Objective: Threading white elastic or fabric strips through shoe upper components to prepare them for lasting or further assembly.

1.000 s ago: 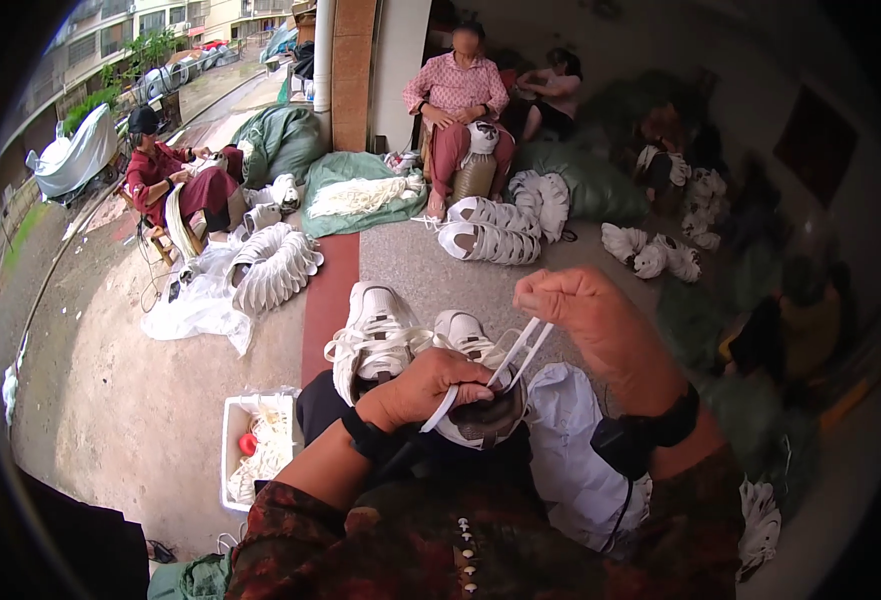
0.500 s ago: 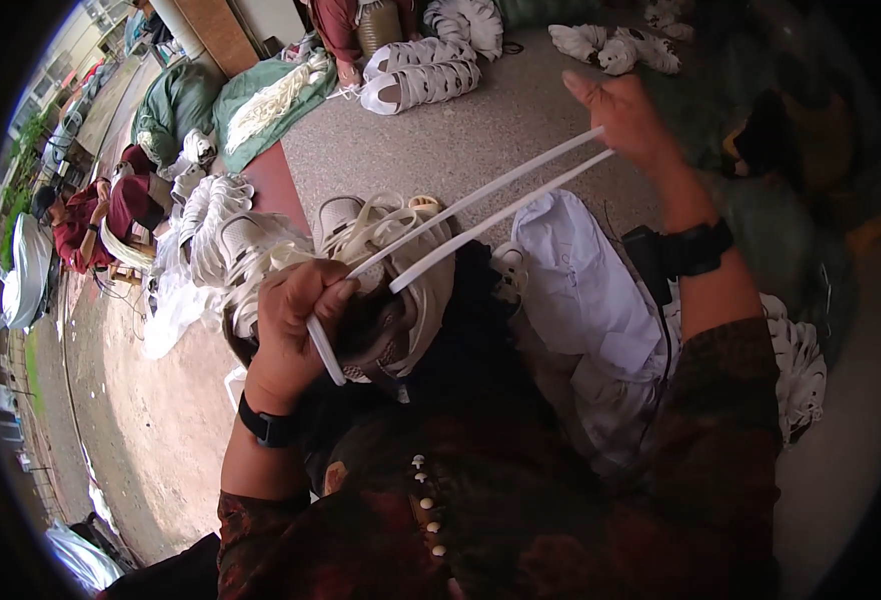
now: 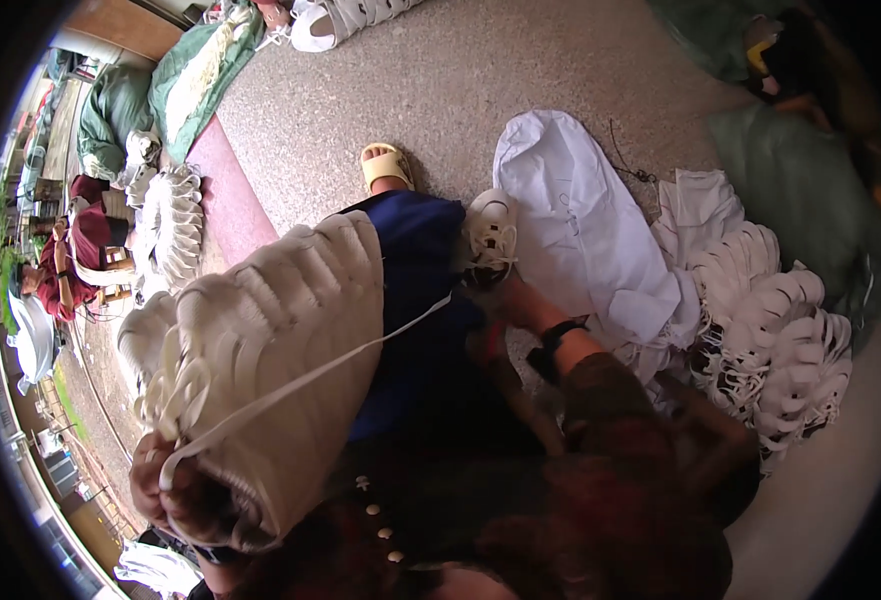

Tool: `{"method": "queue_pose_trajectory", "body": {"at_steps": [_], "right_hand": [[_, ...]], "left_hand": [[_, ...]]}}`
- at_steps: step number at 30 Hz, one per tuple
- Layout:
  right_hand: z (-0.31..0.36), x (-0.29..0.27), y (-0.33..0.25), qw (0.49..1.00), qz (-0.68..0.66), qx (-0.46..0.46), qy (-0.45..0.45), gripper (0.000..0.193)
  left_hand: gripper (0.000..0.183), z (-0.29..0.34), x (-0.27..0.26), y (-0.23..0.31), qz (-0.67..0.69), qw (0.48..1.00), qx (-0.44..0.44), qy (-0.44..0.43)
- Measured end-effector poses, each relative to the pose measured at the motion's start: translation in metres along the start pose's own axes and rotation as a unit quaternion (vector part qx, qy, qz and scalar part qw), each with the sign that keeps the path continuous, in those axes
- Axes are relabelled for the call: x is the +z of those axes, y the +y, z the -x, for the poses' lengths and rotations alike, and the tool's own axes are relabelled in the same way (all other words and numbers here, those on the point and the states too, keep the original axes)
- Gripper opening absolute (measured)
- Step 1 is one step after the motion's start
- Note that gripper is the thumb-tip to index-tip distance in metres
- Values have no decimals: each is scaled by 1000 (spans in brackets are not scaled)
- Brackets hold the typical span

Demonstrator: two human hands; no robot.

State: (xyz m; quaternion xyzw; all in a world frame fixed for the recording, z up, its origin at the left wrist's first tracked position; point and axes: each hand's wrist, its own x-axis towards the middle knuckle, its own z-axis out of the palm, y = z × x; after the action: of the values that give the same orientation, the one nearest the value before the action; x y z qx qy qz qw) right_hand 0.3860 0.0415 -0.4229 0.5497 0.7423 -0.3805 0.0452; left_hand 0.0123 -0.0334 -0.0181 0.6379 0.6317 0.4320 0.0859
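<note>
My left hand point(image 3: 165, 480) is closed on the end of a long stack of nested cream shoe uppers point(image 3: 290, 300), which leans across my lap. A flat white lace point(image 3: 320, 378) runs over that hand and stretches right, its far end thin near my knee. My right hand point(image 3: 520, 303) reaches down to a single laced white shoe upper point(image 3: 490, 232) beside my dark blue trouser leg. Its fingers are in shadow against the upper's dark lower end, so their grip is hidden.
A white cloth sack point(image 3: 575, 220) lies right of the single upper. More stacked white uppers point(image 3: 775, 330) are at the right, near a green sack point(image 3: 800, 200). My foot in a yellow sandal point(image 3: 387, 168) rests ahead. Someone in dark red point(image 3: 65, 260) sits at the far left.
My hands were pulling a lace taut above the uppers. Now the stack is tipped up on the left, my right hand has dropped to the single upper, and the lace hangs slacker.
</note>
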Motion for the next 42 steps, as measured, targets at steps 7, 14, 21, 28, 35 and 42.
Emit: {"method": "queue_pose_trajectory", "body": {"at_steps": [7,14,21,28,35,42], "right_hand": [[-56,65,-21,968,35,-56,242,19],[-84,35,-17,998,62,15,9,25],[-60,-47,-26,936,-161,134,284,31],[89,-178,-10,561,-784,47,262,38],[233,-280,-242,776,-542,-233,222,55],[233,-256,-354,889,-77,-429,140,60]], "left_hand": [[42,11,-61,-13,-204,969,-138,-17],[43,6,-31,-12,-139,987,-80,-20],[46,-6,7,11,-183,979,60,68],[19,-32,28,21,106,988,70,-83],[12,-21,10,20,270,948,48,-164],[16,-11,7,9,244,917,266,-170]]}}
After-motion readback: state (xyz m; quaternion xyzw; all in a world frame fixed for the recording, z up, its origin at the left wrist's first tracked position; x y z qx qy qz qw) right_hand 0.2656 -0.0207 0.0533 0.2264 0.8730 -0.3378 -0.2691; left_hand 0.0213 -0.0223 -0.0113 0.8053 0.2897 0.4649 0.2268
